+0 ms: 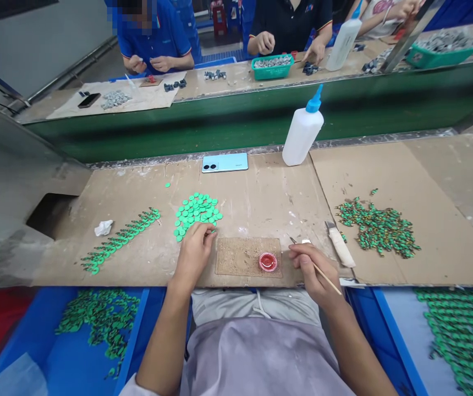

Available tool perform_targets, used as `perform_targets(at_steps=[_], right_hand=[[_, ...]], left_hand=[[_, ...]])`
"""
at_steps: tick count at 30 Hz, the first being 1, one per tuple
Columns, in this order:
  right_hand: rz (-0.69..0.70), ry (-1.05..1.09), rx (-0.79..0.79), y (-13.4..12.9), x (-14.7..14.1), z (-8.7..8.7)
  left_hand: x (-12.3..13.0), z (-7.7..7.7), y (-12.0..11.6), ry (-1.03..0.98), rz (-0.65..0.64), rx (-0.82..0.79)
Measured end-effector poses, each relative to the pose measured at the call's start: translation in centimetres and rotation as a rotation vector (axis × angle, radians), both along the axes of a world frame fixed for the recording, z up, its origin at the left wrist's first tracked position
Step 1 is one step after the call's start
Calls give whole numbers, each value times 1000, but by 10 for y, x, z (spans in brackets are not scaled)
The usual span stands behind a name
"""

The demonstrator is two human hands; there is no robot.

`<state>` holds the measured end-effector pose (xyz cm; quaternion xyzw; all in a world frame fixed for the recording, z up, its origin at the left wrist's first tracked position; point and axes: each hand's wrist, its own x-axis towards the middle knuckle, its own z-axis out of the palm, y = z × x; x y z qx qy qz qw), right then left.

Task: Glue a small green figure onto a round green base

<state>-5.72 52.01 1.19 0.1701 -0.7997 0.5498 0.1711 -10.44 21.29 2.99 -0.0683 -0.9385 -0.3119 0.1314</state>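
My left hand [195,247] is closed in a pinch at the near edge of a loose pile of green discs [196,212], with a bit of green showing at its fingertips. In my right hand [314,269] is a thin paintbrush [328,279], its tip pointing up and left. Between the hands lies a brown board [236,258]. A small round dish of red liquid [268,262] sits on its right part. Left of the pile, green discs with dark small parts attached form a slanted row [123,237].
A heap of small green-and-gold parts [385,228] lies on the right, beside a cloth-wrapped blade [341,247]. A white squeeze bottle [302,135] and a light-blue phone [225,163] stand and lie at the back. Blue bins [50,352] flank my lap. Co-workers sit opposite.
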Motion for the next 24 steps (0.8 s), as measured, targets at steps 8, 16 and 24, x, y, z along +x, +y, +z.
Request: perform_targets(at_steps=[8,16,24], right_hand=[[-102,-78,-123,-2,8,-7],[76,141,-133,-9,0,28],[75,69,-54,-21,-8,38]], left_hand=[[41,3,24,22,42,383],[68,7,54,-44,91,782],[76,17,67,-325,83,1110]])
